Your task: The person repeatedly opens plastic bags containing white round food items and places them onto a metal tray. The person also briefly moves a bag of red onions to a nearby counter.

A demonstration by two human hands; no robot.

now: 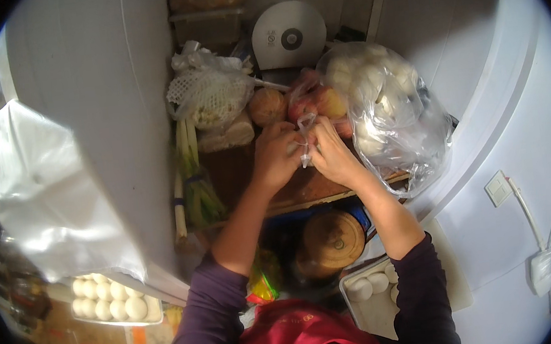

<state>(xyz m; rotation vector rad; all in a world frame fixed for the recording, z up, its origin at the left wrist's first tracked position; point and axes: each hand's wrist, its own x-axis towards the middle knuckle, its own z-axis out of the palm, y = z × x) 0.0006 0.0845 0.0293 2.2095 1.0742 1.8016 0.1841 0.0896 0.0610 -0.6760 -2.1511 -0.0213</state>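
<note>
My left hand [278, 155] and my right hand [331, 152] meet above a brown wooden board [235, 171]. Between them they pinch a bunched piece of clear plastic [304, 141], seemingly the neck of a bag; what hangs below it is hidden by my fingers. Just beyond my fingertips lie red and yellow apples [327, 102] in thin plastic. Whether that plastic is the piece in my hands, I cannot tell. A round brown fruit or vegetable [267, 106] sits past my left hand. To the right of my right hand bulges a big clear bag of white rounded items [376, 80].
Bundled leeks or green onions [193, 180] and a bag with white foam netting [211, 88] are at the left. A round wooden lid [335, 238] is below the board's edge. White trays hold eggs [110, 297] and round white pieces [368, 285]. A wall socket [499, 189] is at right.
</note>
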